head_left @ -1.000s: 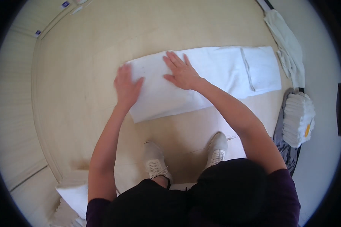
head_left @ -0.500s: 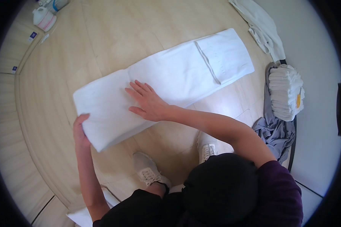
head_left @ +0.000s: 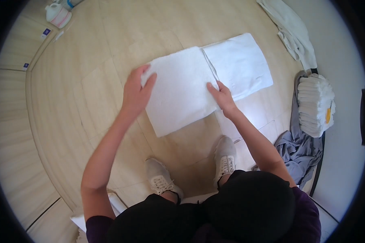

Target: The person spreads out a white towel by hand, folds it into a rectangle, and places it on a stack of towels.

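A white folded towel (head_left: 178, 89) lies on the floor in front of me, its left part doubled over so that an edge runs across it near the right third. My right hand (head_left: 223, 97) pinches the near end of that edge, thumb on top and the other fingers partly hidden by the cloth. At the towel's left folded side is my left hand (head_left: 136, 90), its thumb and fingers apart, with the fingertips by the upper left corner.
Along the right wall are a stack of folded white cloths (head_left: 314, 105), a crumpled grey cloth (head_left: 298, 152) and a white cloth (head_left: 292, 34). A white jug (head_left: 59, 15) stands at the far left. My shoes (head_left: 160, 176) are just below the towel.
The towel's left end has been folded over to the right, making it shorter. My left hand moved right and up from the old left end; my right hand moved right to the fold's edge.
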`<act>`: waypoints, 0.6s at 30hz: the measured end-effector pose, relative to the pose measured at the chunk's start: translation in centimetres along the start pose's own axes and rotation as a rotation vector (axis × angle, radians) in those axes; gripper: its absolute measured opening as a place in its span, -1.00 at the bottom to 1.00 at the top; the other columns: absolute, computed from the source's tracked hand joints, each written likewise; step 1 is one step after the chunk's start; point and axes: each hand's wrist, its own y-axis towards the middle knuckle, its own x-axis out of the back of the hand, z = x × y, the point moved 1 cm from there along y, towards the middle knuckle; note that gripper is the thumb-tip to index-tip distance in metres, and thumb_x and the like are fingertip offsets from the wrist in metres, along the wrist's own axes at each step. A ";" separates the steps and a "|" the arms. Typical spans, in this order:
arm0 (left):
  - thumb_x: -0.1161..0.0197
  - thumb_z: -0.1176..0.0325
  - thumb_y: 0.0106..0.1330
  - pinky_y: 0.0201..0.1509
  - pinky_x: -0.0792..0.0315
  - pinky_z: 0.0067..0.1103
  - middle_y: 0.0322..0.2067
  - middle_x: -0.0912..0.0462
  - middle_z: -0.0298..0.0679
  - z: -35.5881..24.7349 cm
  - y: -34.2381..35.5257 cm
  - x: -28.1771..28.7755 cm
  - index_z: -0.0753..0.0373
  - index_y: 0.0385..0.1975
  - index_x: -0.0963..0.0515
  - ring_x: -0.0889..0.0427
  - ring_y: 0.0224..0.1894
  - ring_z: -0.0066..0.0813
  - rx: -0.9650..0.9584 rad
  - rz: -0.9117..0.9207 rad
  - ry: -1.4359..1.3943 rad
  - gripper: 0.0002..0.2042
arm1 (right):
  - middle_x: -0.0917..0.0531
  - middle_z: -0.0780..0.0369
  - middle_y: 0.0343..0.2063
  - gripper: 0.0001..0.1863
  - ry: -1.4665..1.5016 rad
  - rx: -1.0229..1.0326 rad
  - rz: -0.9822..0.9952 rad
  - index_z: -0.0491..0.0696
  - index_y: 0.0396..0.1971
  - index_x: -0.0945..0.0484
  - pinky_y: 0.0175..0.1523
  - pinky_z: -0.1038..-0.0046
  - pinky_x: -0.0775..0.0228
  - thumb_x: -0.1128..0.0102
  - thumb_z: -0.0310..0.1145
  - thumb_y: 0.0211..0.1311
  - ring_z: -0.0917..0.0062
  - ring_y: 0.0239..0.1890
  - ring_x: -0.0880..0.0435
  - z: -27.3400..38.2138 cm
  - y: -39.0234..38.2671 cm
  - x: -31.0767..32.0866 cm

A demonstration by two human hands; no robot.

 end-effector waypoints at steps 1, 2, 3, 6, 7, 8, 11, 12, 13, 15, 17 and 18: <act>-0.25 0.20 0.46 0.21 -0.44 -0.44 0.14 -0.61 -0.10 1.6 2.0 -0.4 0.34 0.22 -0.47 -0.56 0.20 -0.30 -0.163 -0.083 0.134 -0.55 | -0.61 0.18 0.10 -0.27 0.025 -0.017 0.000 -0.23 0.34 -0.37 0.26 0.47 -0.31 -0.20 0.05 0.44 0.48 0.13 -0.51 -0.9 0.7 0.0; -0.26 0.18 0.45 0.22 -0.44 -0.44 0.15 -0.60 -0.06 3.3 3.6 -0.8 0.34 0.23 -0.45 -0.56 0.21 -0.26 -0.175 -0.086 0.309 -0.53 | -0.61 0.17 0.11 -0.25 0.057 -0.046 -0.037 -0.26 0.34 -0.36 0.27 0.48 -0.30 -0.20 0.04 0.43 0.47 0.14 -0.51 -1.7 1.1 0.1; -0.26 0.18 0.45 0.22 -0.44 -0.44 0.15 -0.60 -0.06 4.6 4.8 -1.1 0.34 0.23 -0.45 -0.56 0.21 -0.26 -0.243 -0.125 0.300 -0.53 | -0.61 0.17 0.11 -0.25 0.057 -0.041 0.008 -0.26 0.34 -0.36 0.27 0.48 -0.30 -0.20 0.04 0.43 0.47 0.14 -0.51 -2.2 1.2 0.1; -0.26 0.18 0.45 0.19 -0.44 -0.47 0.04 -0.65 -0.07 8.3 6.7 -1.7 0.34 0.21 -0.49 -0.60 0.13 -0.25 0.216 0.254 0.233 -0.54 | -0.64 0.21 -0.07 -0.31 0.312 -0.078 0.029 -0.25 0.32 -0.38 0.12 0.50 -0.39 -0.19 0.00 0.45 0.56 -0.04 -0.53 -2.3 0.5 0.8; -0.29 0.17 0.42 0.12 -0.47 -0.43 -0.04 -0.66 -0.10 9.0 6.8 -1.6 0.31 0.02 -0.55 -0.61 0.05 -0.27 0.175 0.207 0.123 -0.64 | -0.64 0.21 -0.07 -0.31 0.306 -0.078 0.007 -0.25 0.32 -0.38 0.12 0.50 -0.39 -0.19 0.00 0.45 0.56 -0.04 -0.53 -2.2 -0.1 1.2; -0.32 0.17 0.38 0.05 -0.49 -0.39 -0.13 -0.67 -0.12 9.5 6.6 -1.5 0.28 -0.16 -0.61 -0.62 -0.02 -0.29 0.140 0.193 0.010 -0.72 | -0.63 0.25 -0.16 -0.38 0.159 -0.085 0.031 -0.23 0.28 -0.41 0.02 0.52 -0.39 -0.20 -0.06 0.46 0.60 -0.13 -0.51 -2.2 -0.7 1.5; -0.32 0.20 0.41 0.02 -0.44 -0.55 -0.26 -0.63 -0.33 10.4 5.6 -0.7 0.28 -0.19 -0.63 -0.57 -0.14 -0.56 0.238 0.217 -0.268 -0.75 | -0.60 0.32 -0.29 -0.49 0.003 0.025 0.020 -0.21 0.21 -0.47 -0.14 0.55 -0.38 -0.21 -0.16 0.45 0.66 -0.27 -0.46 -2.8 -2.5 1.5; -0.32 0.20 0.41 0.02 -0.44 -0.55 -0.26 -0.63 -0.33 10.4 5.1 -0.6 0.28 -0.19 -0.63 -0.57 -0.14 -0.56 0.238 0.235 -0.262 -0.75 | -0.58 0.35 -0.34 -0.54 -0.028 0.118 0.002 -0.20 0.18 -0.49 -0.20 0.56 -0.36 -0.22 -0.21 0.44 0.68 -0.32 -0.44 -3.2 -2.9 1.2; -0.33 0.21 0.40 -0.02 -0.43 -0.58 -0.26 -0.62 -0.37 10.3 4.6 -0.4 0.26 -0.23 -0.61 -0.54 -0.16 -0.62 0.271 0.225 -0.310 -0.78 | -0.60 0.33 -0.31 -0.54 0.000 0.155 -0.004 -0.21 0.18 -0.49 -0.17 0.57 -0.36 -0.25 -0.25 0.41 0.70 -0.32 -0.44 -3.6 -3.1 0.8; -0.34 0.23 0.40 -0.05 -0.42 -0.62 -0.26 -0.61 -0.41 9.9 3.7 -0.2 0.24 -0.27 -0.59 -0.50 -0.17 -0.68 0.311 0.202 -0.360 -0.80 | -0.60 0.33 -0.30 -0.54 -0.009 0.177 -0.041 -0.21 0.18 -0.49 -0.17 0.57 -0.36 -0.25 -0.25 0.41 0.70 -0.32 -0.43 -4.5 -3.0 0.1; -0.33 0.25 0.40 -0.07 -0.41 -0.63 -0.27 -0.62 -0.42 9.3 3.2 -0.2 0.26 -0.23 -0.60 -0.51 -0.19 -0.67 0.290 0.184 -0.373 -0.81 | -0.60 0.33 -0.29 -0.54 -0.033 0.180 -0.081 -0.21 0.19 -0.49 -0.16 0.57 -0.36 -0.25 -0.25 0.42 0.70 -0.32 -0.43 -5.1 -2.6 -0.3; -0.33 0.25 0.40 -0.07 -0.41 -0.63 -0.27 -0.62 -0.42 9.2 3.0 -0.1 0.26 -0.23 -0.60 -0.51 -0.19 -0.67 0.279 0.175 -0.384 -0.81 | -0.61 0.33 -0.28 -0.54 -0.013 0.180 -0.074 -0.21 0.19 -0.49 -0.16 0.58 -0.37 -0.24 -0.26 0.42 0.70 -0.32 -0.43 -5.2 -2.4 -0.4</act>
